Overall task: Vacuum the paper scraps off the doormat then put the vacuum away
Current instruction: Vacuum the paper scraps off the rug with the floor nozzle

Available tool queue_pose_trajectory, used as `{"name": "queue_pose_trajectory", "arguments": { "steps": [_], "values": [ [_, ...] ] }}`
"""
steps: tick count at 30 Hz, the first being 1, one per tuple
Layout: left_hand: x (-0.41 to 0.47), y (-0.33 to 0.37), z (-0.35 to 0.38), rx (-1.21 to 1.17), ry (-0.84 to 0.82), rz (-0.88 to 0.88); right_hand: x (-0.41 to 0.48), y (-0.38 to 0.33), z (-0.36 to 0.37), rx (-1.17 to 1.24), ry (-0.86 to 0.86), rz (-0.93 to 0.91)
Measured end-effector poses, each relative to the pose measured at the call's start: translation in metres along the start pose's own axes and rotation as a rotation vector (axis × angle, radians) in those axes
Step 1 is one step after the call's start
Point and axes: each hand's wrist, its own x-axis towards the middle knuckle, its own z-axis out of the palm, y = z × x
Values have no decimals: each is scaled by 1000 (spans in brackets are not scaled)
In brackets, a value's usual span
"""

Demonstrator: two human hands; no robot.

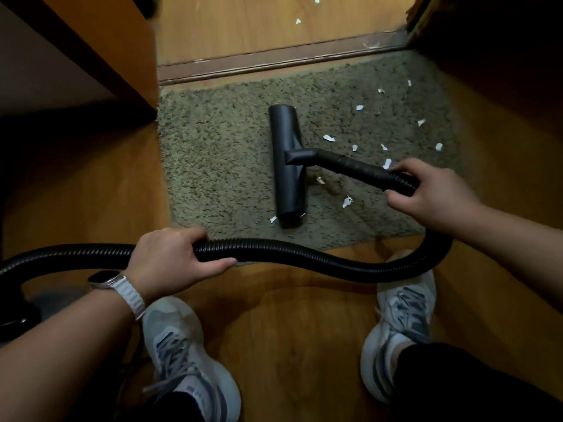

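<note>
Now, from the head camera, you are looking down at a green-grey doormat [219,153] that is lying on the wooden floor [274,330], just before a door threshold [274,59]. Your right hand [426,193] is gripping the black vacuum hose [304,257] where it is joining the rigid tube [356,166]; its fingers [402,170] are curling over the top and the thumb is closing from below. The tube is leading to the black floor nozzle [288,166], which is resting flat on the middle of the doormat. Your left hand [170,260], wearing a watch [106,280] with a pale strap, is holding the hose further back, with its fingers wrapped round it. White paper scraps [329,137] are lying mostly on the right part of the doormat, one is lying at the near end of the floor nozzle, and two more are lying beyond the threshold. Your shoes [182,345] are standing on the floor near the doormat's edge, and the hose is crossing in front of the right one's toe.
</note>
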Motion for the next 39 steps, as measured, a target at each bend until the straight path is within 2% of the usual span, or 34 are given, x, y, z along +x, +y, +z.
{"name": "queue_pose_trajectory", "arguments": {
  "steps": [5,13,18,24,32,39],
  "values": [
    [2,7,7,7,-28,20,-3,7,20,-45,-31,-52],
    [7,15,-3,20,-79,-16,-1,24,16,45,17,0],
    [6,21,-2,10,-83,17,-10,37,20,31,-34,-13],
    [7,21,1,15,-66,27,-11,34,23,-3,-47,-110],
    [4,20,10,58,-84,96,-8,11,43,-133,-105,-395],
    [8,22,7,46,-84,56,-11,31,30,-88,-20,-268]
  ]
}}
